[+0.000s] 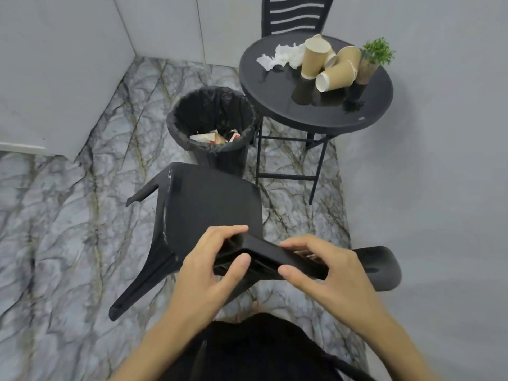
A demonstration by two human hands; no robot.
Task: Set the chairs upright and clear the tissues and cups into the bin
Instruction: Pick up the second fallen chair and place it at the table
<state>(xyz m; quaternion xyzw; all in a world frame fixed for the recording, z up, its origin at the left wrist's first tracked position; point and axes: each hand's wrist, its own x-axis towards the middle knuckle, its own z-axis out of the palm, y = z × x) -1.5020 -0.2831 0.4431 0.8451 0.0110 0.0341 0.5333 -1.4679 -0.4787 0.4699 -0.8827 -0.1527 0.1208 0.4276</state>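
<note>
Marble floor (68,215); tipped chair (209,204) in 2 hands (214,259).

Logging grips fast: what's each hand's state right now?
Left hand: closed on the black chair.
Right hand: closed on the same chair.

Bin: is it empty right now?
No, the bin with its black liner already holds some crumpled white, tan and red rubbish at the bottom.
</note>
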